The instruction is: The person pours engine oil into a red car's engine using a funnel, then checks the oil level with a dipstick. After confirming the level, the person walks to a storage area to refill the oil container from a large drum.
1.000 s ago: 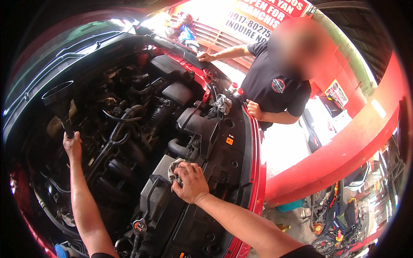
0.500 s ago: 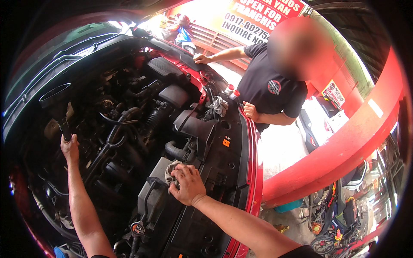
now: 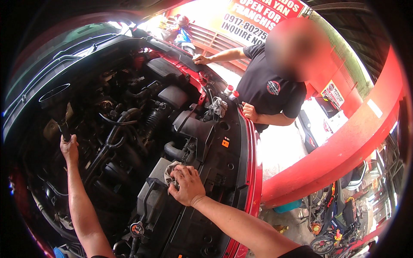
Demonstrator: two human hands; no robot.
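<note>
- The left hand [image 3: 69, 148] is closed round the neck of the black funnel [image 3: 56, 107], which stands at the far left of the engine bay [image 3: 97, 165], wide mouth up and leaning slightly (its lower end cannot be made out, nor can anything inside it).
- If that grip slackened or the wrist turned, the funnel could tip; any fluid in it could then run over the hoses and metal around it.
- If the spout is poorly seated, which I cannot tell, a knock could lift it out and cause drips.
- The right hand [image 3: 188, 185] has its fingers bent close together over a crumpled rag [image 3: 170, 171], at the edge of the grey box [image 3: 151, 198] behind the front panel [image 3: 202, 157].
- Leaning hard there could make the rag slide, and the hand with it; a loosened hold could drop the cloth among the parts.
- A second rag [image 3: 219, 106] lies near two red-capped bottles [image 3: 231, 92] by the front edge. The co-worker [image 3: 267, 92] stands there, one hand close to the bottles; a careless elbow could topple them.
</note>
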